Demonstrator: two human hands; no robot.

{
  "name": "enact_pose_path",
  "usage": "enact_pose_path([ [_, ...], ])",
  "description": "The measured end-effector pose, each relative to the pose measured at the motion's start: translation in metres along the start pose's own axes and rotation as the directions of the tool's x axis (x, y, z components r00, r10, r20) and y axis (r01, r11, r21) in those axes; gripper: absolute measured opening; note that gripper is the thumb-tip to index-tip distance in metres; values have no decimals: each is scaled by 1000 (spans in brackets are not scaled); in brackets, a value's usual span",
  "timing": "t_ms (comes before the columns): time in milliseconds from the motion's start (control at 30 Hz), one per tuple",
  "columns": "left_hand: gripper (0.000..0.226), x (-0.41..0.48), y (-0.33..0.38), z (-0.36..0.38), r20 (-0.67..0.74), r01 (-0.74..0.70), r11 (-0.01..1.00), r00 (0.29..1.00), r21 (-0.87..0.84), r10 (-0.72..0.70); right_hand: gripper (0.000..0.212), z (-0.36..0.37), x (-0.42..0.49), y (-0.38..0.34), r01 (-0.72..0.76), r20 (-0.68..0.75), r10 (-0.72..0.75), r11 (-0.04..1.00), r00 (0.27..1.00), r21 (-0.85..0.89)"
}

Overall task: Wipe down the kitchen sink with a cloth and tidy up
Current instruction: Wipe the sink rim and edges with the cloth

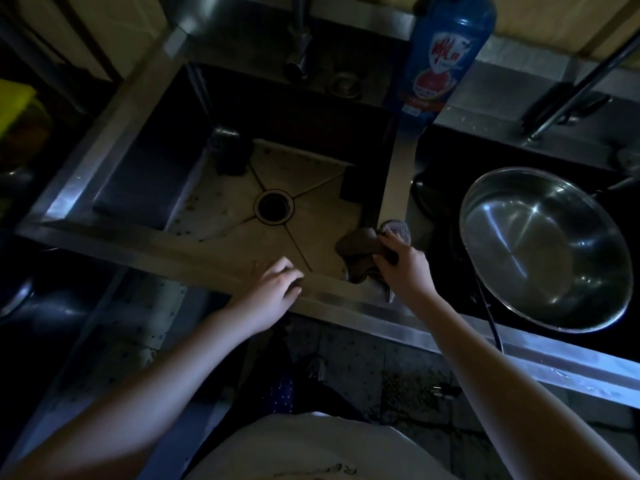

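Observation:
The steel sink (194,258) fills the middle of the head view, with a round drain (273,206) in its pale, spotted floor. My right hand (403,268) grips a dark brownish cloth (360,249) and presses it into the sink's near right corner, where the front rim meets the right wall. Part of the cloth hangs over the rim. My left hand (273,292) rests on the front rim left of the cloth, fingers curled over the edge and holding nothing.
A blue detergent bottle (446,60) stands on the back right rim beside the tap (299,46). A steel pan (547,247) sits on the dark hob to the right, with a black cable (488,313) trailing over the counter edge. A dark holder (230,152) sits inside the sink.

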State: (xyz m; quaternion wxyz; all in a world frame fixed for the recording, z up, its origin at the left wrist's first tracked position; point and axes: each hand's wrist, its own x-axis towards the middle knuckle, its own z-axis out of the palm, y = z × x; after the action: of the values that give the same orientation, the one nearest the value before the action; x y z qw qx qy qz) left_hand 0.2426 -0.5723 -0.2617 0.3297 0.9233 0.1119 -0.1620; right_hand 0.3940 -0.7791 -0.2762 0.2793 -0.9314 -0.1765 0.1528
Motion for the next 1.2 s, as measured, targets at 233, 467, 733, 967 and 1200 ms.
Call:
enact_pose_path([
  [233, 35, -4, -5, 7, -63, -15, 996, 998, 88, 20, 43, 6, -44, -4, -15, -22, 15, 1000, 1000, -16],
  [467, 42, -6, -26, -22, -136, 87, 990, 988, 112, -72, 44, 27, -68, -23, -86, -67, 85, 996, 994, -22],
  [733, 39, -7, -62, -56, -216, 159, 974, 969, 162, -122, 42, 53, -65, -59, -64, -16, 63, 997, 998, -53],
  [967, 37, -7, -114, -96, -235, 151, 980, 965, 127, -118, 38, 81, -51, -110, -59, 33, 60, 998, 998, -34],
  [1200, 36, -9, -172, -141, -239, 148, 974, 965, 169, -105, 38, 122, -34, -174, -51, 69, 53, 998, 996, -36],
])
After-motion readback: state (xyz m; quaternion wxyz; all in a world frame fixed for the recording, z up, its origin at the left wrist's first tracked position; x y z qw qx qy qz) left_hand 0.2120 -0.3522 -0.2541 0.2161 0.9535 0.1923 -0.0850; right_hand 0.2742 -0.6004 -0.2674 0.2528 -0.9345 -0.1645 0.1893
